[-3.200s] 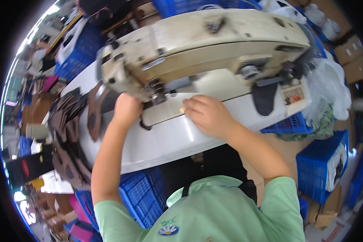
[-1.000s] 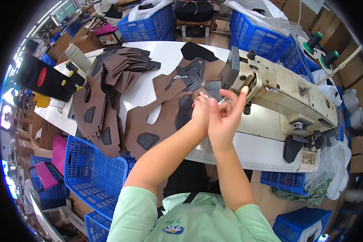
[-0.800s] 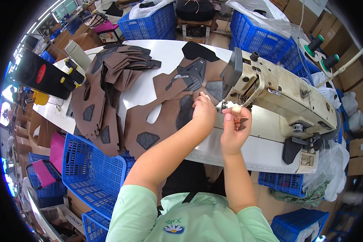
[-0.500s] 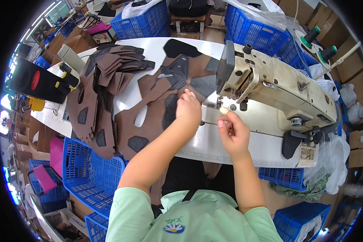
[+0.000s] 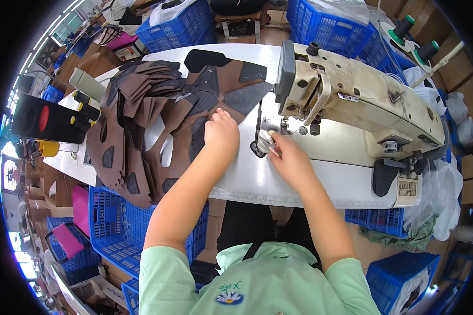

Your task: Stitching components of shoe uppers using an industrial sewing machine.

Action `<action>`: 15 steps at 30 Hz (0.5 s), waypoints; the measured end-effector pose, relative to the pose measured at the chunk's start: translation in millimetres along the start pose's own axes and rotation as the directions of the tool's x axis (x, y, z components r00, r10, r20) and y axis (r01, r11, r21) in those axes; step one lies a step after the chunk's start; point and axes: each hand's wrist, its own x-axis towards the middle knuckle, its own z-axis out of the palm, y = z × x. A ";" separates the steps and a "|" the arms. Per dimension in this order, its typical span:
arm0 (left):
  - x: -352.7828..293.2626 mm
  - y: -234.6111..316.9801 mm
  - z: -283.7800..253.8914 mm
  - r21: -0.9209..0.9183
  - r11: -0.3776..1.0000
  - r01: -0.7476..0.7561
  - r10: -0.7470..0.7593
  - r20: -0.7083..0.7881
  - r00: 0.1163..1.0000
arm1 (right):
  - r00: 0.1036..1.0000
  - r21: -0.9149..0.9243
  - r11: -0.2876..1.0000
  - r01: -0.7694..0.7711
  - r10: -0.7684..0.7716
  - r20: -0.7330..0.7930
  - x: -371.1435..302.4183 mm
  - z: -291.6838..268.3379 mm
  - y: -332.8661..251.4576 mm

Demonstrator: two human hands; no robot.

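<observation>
The brown panel lies on the white desk, left of the sewing machine; it looks light and limp, best taken by its edge. The left hand touches it, grip unclear; the right hand pinches a shiny piece, probably stiff and slippery. Blue crates line the far side.

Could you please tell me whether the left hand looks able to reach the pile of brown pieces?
Probably yes: only the spread brown piece lies between the left hand and that pile.
</observation>
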 end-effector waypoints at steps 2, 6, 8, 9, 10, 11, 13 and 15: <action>0.5 -1.2 5.3 -0.003 1.000 0.015 -0.015 -0.016 1.000 | 0.992 -0.182 0.981 -0.073 0.090 0.087 11.6 4.7 -11.3; 1.6 2.6 6.7 -0.089 0.995 0.043 -0.051 -0.093 0.994 | 0.994 -0.337 0.940 -0.061 0.086 0.061 39.3 17.2 -12.9; 0.8 3.8 4.4 -0.110 0.993 0.048 -0.060 -0.103 0.993 | 0.996 -0.401 0.914 -0.050 0.076 0.048 49.0 23.7 -13.9; 0.7 4.6 3.2 -0.134 0.989 0.055 -0.070 -0.112 0.991 | 0.996 -0.403 0.914 -0.055 0.079 0.043 52.8 26.4 -14.0; -0.1 2.8 2.4 -0.131 0.990 0.054 -0.069 -0.112 0.991 | 0.994 -0.422 0.905 -0.048 0.085 0.071 56.7 29.6 -16.0; -0.6 1.2 1.3 -0.151 0.987 0.061 -0.077 -0.107 0.991 | 0.991 -0.441 0.896 -0.041 0.093 0.097 59.3 32.2 -17.5; -0.9 -0.9 1.4 -0.173 0.983 0.064 -0.083 -0.103 0.991 | 0.991 -0.437 0.898 -0.045 0.094 0.091 62.1 35.7 -21.3; -1.2 -2.3 3.2 -0.168 0.983 0.070 -0.089 -0.109 0.990 | 0.992 -0.434 0.900 -0.048 0.095 0.087 64.5 38.0 -24.2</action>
